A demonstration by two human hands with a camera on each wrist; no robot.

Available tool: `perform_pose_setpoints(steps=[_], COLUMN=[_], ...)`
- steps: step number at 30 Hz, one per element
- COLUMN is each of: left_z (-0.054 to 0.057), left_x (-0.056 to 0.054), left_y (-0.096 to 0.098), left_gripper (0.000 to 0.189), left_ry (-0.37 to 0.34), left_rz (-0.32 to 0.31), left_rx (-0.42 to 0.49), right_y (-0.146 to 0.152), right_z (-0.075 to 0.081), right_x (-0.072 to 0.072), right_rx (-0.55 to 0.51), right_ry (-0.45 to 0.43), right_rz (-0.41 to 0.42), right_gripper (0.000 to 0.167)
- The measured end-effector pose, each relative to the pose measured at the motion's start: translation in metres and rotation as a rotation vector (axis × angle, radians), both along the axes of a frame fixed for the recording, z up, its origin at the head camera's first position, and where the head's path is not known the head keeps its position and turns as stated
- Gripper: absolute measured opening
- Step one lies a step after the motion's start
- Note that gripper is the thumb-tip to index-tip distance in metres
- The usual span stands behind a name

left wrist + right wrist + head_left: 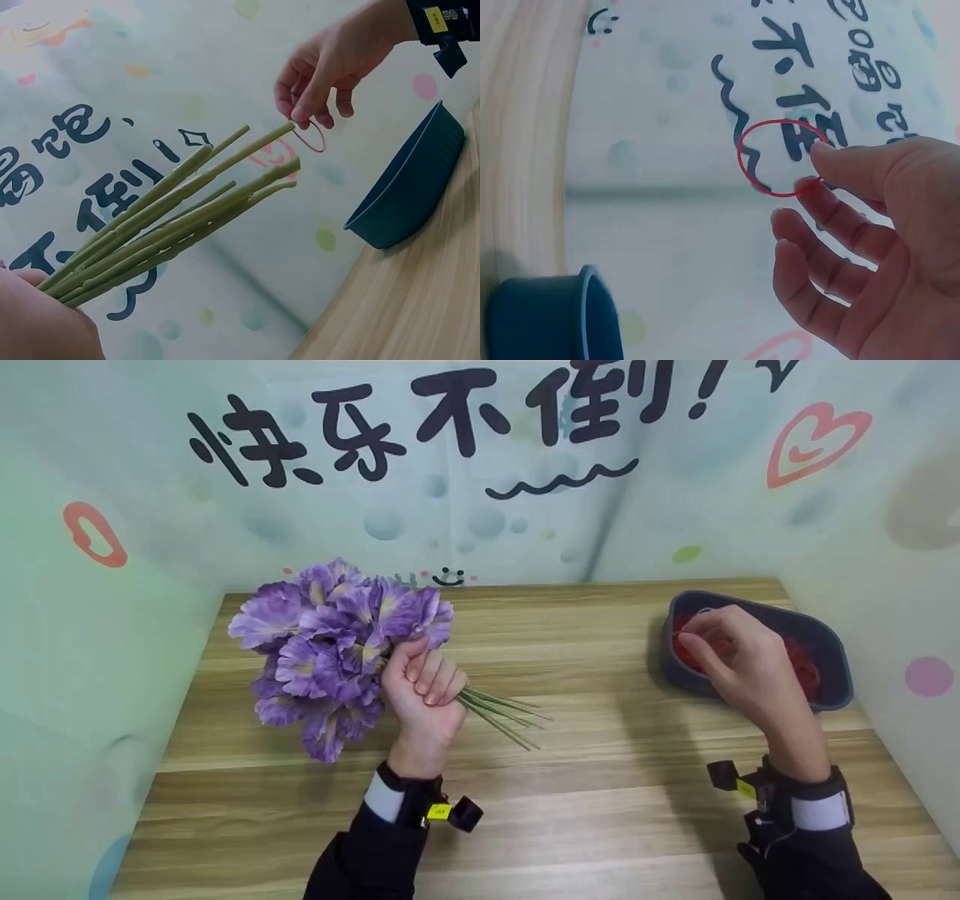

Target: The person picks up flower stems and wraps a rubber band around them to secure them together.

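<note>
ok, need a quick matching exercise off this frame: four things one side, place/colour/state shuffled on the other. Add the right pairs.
Things:
1. flowers
2. box
3. rubber band
4. left hand

Place, colour or state:
A. red, pinched by the right hand
B. gripping the stems
C. purple, bunched together
D. dark blue, standing on the table

Right pairs: 1-C, 2-D, 3-A, 4-B
</note>
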State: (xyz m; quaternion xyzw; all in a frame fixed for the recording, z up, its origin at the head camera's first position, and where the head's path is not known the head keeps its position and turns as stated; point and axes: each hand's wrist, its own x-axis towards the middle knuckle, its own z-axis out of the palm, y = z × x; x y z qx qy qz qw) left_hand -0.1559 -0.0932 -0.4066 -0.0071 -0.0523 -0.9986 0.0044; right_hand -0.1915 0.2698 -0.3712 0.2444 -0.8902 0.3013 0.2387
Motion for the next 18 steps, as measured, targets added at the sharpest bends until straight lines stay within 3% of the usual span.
perform_pose_setpoints(steps=[5,13,18], left_z=[0.0,0.0,0.0], left_x=[0.0,0.001,0.001], left_y=[0.001,0.001,0.0], left_gripper=[0.049,0.051,0.048], left_ry=[0.01,0.011,0.007], left_rz=[-0.013,-0.025,-0.017], left_rx=[0.0,0.012,0.002], right_y=[-0.016,-0.054,-0.078], right_z=[0.004,0.014,0.019], right_x=[0.007,0.018,0.027], right_rx=[0.053,0.078,0.045], right_ry=[0.043,-0.006,-0.072], right_rz=[0.134,0.406,0.521], right_gripper=[0.017,0.023,0.021])
